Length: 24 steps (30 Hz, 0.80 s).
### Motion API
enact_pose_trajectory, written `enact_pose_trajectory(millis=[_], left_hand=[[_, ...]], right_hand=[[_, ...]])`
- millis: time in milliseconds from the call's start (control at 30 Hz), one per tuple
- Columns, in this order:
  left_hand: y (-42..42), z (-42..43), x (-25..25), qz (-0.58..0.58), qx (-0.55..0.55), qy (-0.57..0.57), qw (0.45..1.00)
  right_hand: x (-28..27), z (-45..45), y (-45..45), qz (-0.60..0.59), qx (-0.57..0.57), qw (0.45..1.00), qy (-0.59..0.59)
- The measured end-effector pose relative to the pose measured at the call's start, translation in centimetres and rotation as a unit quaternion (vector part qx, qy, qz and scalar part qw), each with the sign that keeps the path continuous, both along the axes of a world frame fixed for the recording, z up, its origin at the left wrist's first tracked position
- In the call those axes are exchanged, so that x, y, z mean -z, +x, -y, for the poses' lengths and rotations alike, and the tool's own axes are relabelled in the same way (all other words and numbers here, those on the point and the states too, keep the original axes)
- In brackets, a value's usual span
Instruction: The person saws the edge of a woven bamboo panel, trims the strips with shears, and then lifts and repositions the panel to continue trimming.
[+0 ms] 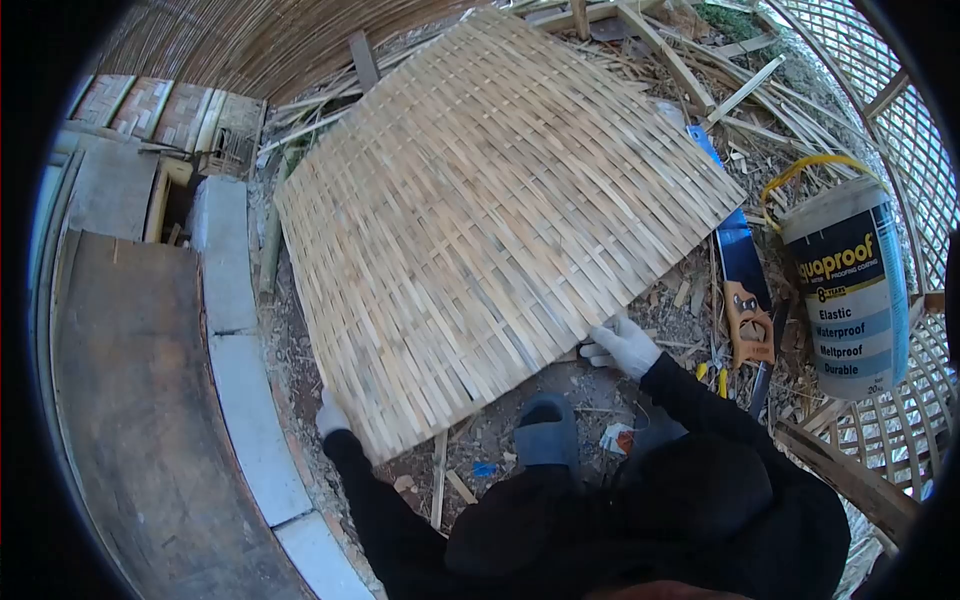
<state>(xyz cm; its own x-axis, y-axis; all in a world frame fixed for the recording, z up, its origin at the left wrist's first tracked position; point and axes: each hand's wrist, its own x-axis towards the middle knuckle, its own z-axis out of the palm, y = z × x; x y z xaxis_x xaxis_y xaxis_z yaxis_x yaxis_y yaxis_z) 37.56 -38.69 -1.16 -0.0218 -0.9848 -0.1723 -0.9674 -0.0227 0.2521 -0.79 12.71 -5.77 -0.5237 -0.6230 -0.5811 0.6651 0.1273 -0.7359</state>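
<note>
A large woven bamboo panel [490, 210] spreads out in front of me, its near edge tilting toward my legs. My left hand [331, 414], in a white glove, grips the panel's lower left edge; its fingers are partly hidden. On the near right edge, my right hand [622, 347], gloved too, pinches the panel with the fingertips under the rim. A handsaw [742, 265] with a blue blade and wooden handle lies just right of the panel, partly covered by it.
A white bucket [845, 290] with a yellow handle stands at the right, by a bamboo lattice [900, 440]. Wood offcuts [665, 60] litter the far ground. White blocks [250, 410] and a brown board [140, 400] line the left. My sandal [547, 430] is below the panel.
</note>
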Motion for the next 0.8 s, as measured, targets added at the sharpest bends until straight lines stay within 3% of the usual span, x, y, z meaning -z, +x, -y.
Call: enact_pose_trajectory(millis=[33,67,167,200,300,333,433,500,633,700,800], left_hand=[[3.6,4.9,5.0,-0.099,-0.033,0.011,0.995],[3.6,5.1,4.5,-0.141,-0.047,0.098,0.984],[1.9,3.2,2.6,-0.235,-0.079,0.218,0.944],[0.6,2.0,2.1,-0.244,-0.128,0.198,0.941],[0.8,2.8,6.0,-0.238,-0.054,0.095,0.965],[1.2,3.0,8.3,-0.258,0.019,0.045,0.965],[-5.0,-7.0,5.3,-0.186,0.137,-0.097,0.968],[-9.7,-13.9,4.5,-0.271,0.183,-0.067,0.943],[-21.1,-23.4,4.4,-0.292,0.368,0.032,0.882],[-27.6,-25.5,3.1,-0.279,0.515,0.002,0.81],[-34.8,-26.9,2.7,-0.233,0.577,0.035,0.782]], right_hand=[[0.6,-0.2,0.8,-0.014,-0.036,0.999,0.021],[0.7,-0.6,1.4,-0.014,-0.055,0.998,0.03],[-0.7,-1.6,1.8,-0.065,-0.085,0.993,0.045],[-0.9,-2.4,1.7,-0.105,-0.092,0.989,0.047],[-1.8,-5.5,2.0,-0.174,-0.072,0.978,0.09],[-1.4,-7.0,2.4,-0.21,-0.052,0.971,0.101],[-3.1,-9.5,2.9,-0.314,-0.026,0.924,0.218],[-2.3,-12.0,3.3,-0.356,0.003,0.892,0.28],[-1.0,-13.7,3.5,-0.379,-0.004,0.853,0.358],[-0.6,-13.3,3.6,-0.401,0.008,0.844,0.355],[-1.1,-12.9,3.8,-0.424,0.026,0.831,0.359]])
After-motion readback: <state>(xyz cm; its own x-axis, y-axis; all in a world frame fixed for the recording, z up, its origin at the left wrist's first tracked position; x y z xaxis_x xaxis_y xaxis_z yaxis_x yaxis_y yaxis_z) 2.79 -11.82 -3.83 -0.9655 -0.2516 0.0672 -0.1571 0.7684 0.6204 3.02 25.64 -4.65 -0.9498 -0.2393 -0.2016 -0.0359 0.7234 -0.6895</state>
